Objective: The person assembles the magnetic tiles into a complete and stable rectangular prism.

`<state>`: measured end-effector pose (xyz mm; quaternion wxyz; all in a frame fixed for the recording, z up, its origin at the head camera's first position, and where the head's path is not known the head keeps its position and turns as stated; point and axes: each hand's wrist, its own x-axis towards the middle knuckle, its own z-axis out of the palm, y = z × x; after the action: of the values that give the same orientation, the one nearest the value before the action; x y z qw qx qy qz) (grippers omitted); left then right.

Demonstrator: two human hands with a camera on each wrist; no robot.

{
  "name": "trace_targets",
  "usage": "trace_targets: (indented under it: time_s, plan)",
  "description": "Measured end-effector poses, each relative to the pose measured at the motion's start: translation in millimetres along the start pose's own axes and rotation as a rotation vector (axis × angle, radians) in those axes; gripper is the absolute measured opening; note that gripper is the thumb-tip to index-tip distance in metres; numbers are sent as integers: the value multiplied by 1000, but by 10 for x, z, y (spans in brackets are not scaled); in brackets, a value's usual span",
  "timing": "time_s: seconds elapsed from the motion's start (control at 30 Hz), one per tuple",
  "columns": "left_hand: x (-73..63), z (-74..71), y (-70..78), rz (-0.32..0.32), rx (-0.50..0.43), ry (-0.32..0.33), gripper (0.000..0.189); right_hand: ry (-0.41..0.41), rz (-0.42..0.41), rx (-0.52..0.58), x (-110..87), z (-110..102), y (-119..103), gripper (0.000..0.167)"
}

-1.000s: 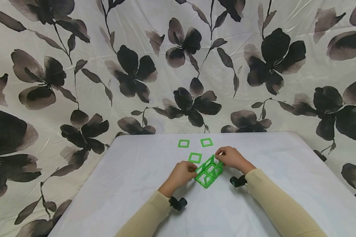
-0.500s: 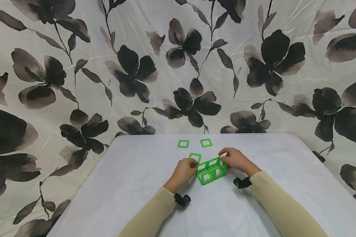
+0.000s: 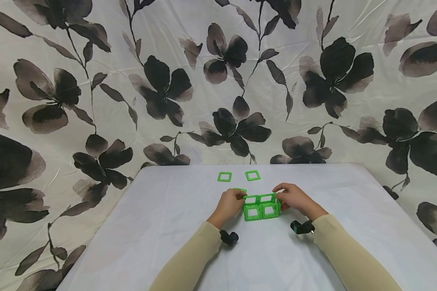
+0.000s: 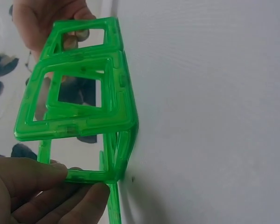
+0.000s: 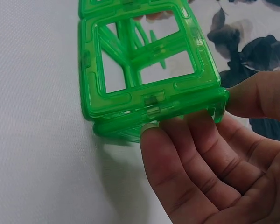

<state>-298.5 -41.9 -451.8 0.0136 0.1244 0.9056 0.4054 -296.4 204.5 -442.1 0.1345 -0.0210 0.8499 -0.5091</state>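
Observation:
A box-like structure of translucent green square magnetic tiles (image 3: 261, 211), two squares wide, stands on the white table, its long side facing me. My left hand (image 3: 228, 205) grips its left end; in the left wrist view the thumb and fingers (image 4: 91, 203) pinch the bottom bar of the end tile. At the opposite end my right hand (image 3: 295, 199) holds the structure. The right wrist view shows the thumb (image 5: 256, 95) on the end tile's corner and the fingers lying along that end tile. Parts of the structure's far side are hidden.
Two loose green square tiles lie farther back, a left tile (image 3: 224, 180) and a right tile (image 3: 253, 179). A third tile (image 3: 240, 189) is partly hidden behind the structure. The white table (image 3: 160, 226) ends at a floral curtain (image 3: 236, 137).
The structure has turned from a diagonal lie to face me squarely. My left hand has moved away from me and right; my right hand has shifted slightly right. Both keep holding it.

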Motion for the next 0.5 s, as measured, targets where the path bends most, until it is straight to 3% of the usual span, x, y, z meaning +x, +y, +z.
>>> trace_targets:
  time_s: [0.5]
  plan:
    - [145, 111, 19, 41, -26, 14, 18, 58, 12, 62, -24, -43, 64, 29]
